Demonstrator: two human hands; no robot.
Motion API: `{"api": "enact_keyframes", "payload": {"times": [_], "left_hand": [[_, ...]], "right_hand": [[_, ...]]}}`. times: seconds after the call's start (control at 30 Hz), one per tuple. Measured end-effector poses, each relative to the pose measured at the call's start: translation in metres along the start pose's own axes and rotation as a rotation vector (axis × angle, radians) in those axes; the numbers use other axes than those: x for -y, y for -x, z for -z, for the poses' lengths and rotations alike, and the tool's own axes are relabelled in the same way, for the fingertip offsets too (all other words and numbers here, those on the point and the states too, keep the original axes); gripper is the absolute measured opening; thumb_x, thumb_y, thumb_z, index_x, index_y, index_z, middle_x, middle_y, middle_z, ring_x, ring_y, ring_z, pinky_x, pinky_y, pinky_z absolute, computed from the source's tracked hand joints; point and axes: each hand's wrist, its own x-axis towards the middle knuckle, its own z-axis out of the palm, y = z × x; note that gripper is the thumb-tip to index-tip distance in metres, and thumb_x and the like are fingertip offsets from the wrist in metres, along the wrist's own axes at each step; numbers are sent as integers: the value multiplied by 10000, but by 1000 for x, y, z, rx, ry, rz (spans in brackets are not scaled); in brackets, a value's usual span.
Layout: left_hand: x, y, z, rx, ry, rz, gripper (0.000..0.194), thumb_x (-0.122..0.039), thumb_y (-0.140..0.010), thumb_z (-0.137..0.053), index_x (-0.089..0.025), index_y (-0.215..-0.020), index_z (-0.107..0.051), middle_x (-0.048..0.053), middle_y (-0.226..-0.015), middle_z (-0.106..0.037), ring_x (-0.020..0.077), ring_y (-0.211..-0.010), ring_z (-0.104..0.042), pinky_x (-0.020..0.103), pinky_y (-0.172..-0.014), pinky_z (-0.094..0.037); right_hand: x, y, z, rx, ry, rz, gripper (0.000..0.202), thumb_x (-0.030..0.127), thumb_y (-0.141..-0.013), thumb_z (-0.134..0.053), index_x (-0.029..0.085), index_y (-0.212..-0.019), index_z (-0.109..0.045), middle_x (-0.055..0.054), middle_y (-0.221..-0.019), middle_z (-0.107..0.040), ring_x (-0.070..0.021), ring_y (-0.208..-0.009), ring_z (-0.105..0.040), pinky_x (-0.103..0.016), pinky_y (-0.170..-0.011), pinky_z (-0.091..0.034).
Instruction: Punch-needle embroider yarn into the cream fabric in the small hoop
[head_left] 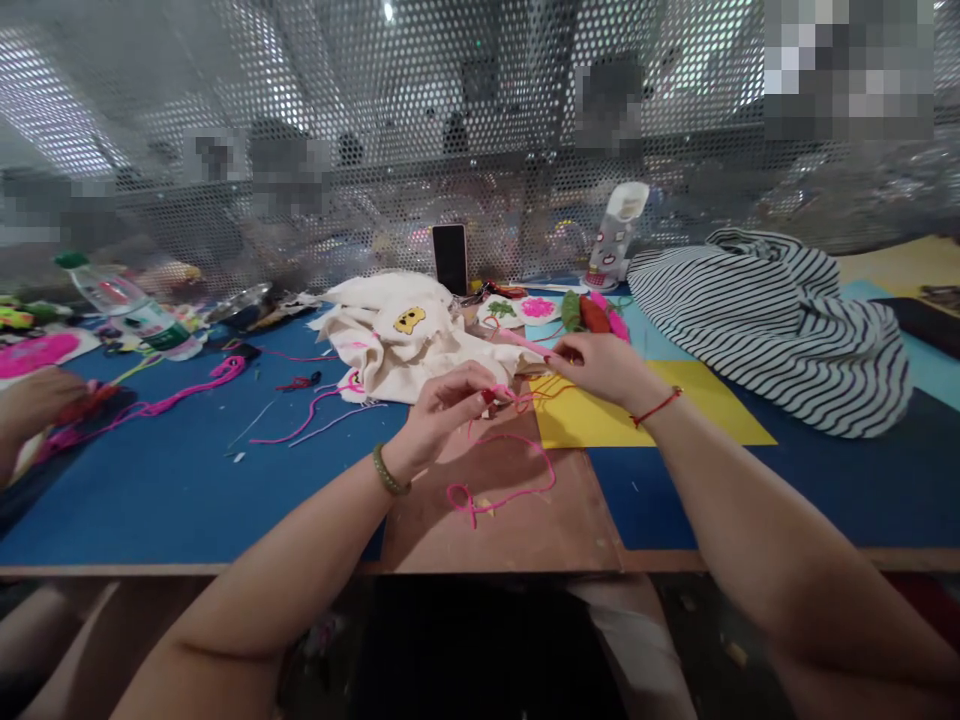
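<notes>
Left hand point(454, 395): fingertips closed, apparently clamped on pink yarn point(553, 468), just before white cloth point(439, 350). Yarn strung between hands, slack looped on brown board point(510, 550); strand handling judged in hand. For any further pull, firm left pinch and free slack called for. Right hand point(596, 365): fingertips together over yellow sheet point(712, 405); what is gripped cannot be told.
</notes>
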Motion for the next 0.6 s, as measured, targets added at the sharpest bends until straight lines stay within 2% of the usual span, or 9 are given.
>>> {"api": "enact_keyframes", "payload": {"times": [0.07, 0.13, 0.2, 0.3, 0.37, 0.43, 0.5, 0.6], "left_hand": [[-2, 1, -1, 4, 20, -7, 144, -315, -789, -742, -171, -800, -752, 105, -1108, -660, 173, -935, -640, 265, -755, -515], [-4, 0, -1, -8, 108, 41, 140, -304, -801, -716, -167, -782, -736, 114, -1189, -660, 196, -959, -663, 289, -766, -530], [-6, -2, 0, -53, 210, 58, 129, -288, -799, -698, -164, -770, -715, 110, -1128, -702, 212, -955, -685, 330, -816, -542], [-10, -4, 3, -170, 311, 6, 101, -265, -776, -677, -170, -747, -688, 82, -962, -738, 208, -960, -693, 363, -912, -533], [-14, -5, 4, -243, 337, -9, 120, -271, -784, -644, -181, -709, -669, 62, -887, -733, 183, -898, -695, 348, -898, -542], [-17, -6, 5, -313, 318, -7, 221, -309, -823, -592, -190, -642, -633, 51, -819, -717, 163, -833, -688, 334, -864, -551], [-18, -7, 5, -351, 259, 12, 355, -364, -866, -539, -189, -558, -562, 49, -759, -694, 152, -784, -676, 330, -842, -554], [-16, -7, 2, -297, 190, 80, 424, -411, -857, -569, -176, -512, -500, 52, -733, -682, 148, -750, -671, 323, -812, -557]], "right_hand": [[1, 0, -1, 21, 24, 0, 234, 349, -874, -515, 191, -803, -672, -67, -818, -731, -191, -735, -617, -276, -584, -327], [2, 0, -1, 48, 54, -9, 235, 350, -876, -509, 190, -816, -670, -73, -836, -735, -198, -747, -622, -278, -583, -320], [2, 0, -1, 68, 73, -32, 243, 361, -880, -506, 190, -828, -671, -78, -848, -738, -203, -755, -626, -278, -583, -318], [1, 0, -1, 59, 55, -51, 245, 368, -877, -509, 193, -814, -668, -74, -832, -735, -200, -751, -627, -276, -580, -323], [-1, -1, -1, 35, 29, -50, 237, 363, -868, -516, 194, -789, -662, -69, -804, -726, -195, -728, -622, -276, -577, -329], [-3, -2, -2, 5, -27, -51, 212, 348, -849, -533, 195, -759, -650, -64, -771, -714, -190, -701, -613, -278, -576, -341], [-3, -3, -4, 3, -187, -56, 192, 346, -836, -555, 197, -743, -634, -48, -703, -687, -177, -652, -597, -277, -571, -364], [5, -3, -10, 142, -664, -100, 211, 395, -828, -597, 196, -756, -604, -7, -566, -608, -145, -546, -565, -265, -542, -414]]}}
